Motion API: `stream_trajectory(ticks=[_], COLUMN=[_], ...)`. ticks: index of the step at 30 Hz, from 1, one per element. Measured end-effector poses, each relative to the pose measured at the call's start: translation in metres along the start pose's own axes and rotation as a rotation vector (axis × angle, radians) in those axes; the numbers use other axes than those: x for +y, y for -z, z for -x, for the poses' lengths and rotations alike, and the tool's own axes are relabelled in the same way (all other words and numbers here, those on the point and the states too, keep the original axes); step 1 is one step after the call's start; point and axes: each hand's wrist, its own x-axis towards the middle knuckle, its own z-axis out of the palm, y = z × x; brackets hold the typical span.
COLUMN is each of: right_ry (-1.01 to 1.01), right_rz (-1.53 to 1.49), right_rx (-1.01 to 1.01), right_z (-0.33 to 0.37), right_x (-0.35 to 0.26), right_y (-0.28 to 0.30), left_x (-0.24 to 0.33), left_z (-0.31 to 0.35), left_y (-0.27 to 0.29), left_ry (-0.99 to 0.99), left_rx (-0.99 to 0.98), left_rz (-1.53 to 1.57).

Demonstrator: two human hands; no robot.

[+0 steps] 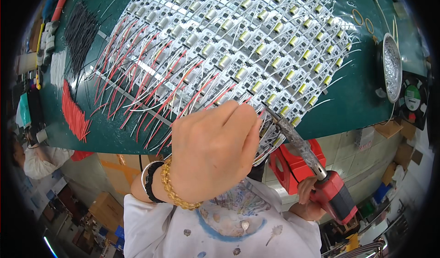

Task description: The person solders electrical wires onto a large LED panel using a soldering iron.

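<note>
A large panel of white circuit boards point(256, 51) with silvery and yellowish cylindrical parts lies on the green table. Over its front edge is my left hand point(211, 150), its fingers pinched together with a short red wire point(262, 113) showing at the fingertips. In my right hand point(311, 198) is a soldering iron point(300, 145) with a red and black handle. Its tip touches or hovers just above the boards beside my left fingertips; which one I cannot tell. Many red, black and white wires point(137, 81) stick out from the boards to the left.
At the left lie bundles of black wires point(82, 33), red wires point(73, 111) and white wires point(58, 68). A round metal dish point(393, 67) stands at the right edge, near rubber bands point(357, 17). Below the table is a red object point(284, 171). Another person point(43, 161) sits at far left.
</note>
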Motion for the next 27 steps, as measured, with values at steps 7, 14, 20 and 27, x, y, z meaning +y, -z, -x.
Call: stream_trajectory(ticks=[7, 14, 20, 27], right_ry=[-0.107, 0.1, 0.218, 0.216], right_rz=[-0.025, -0.378, -0.225, -0.16], right_rx=[0.248, 0.007, -0.018, -0.006], right_z=[-0.006, -0.011, -0.045, -0.037], right_x=[-0.003, 0.011, -0.006, -0.013], right_y=[-0.014, -0.001, -0.034, -0.031], left_x=[0.001, 0.001, 0.006, 0.007], left_z=[-0.004, -0.002, -0.001, 0.022], left_y=[0.0, 0.001, 0.012, 0.069], left_ry=[-0.011, -0.01, 0.065, 0.129], left_rx=[-0.021, -0.016, -0.143, -0.025], left_rz=[0.03, 0.032, -0.008, 0.074])
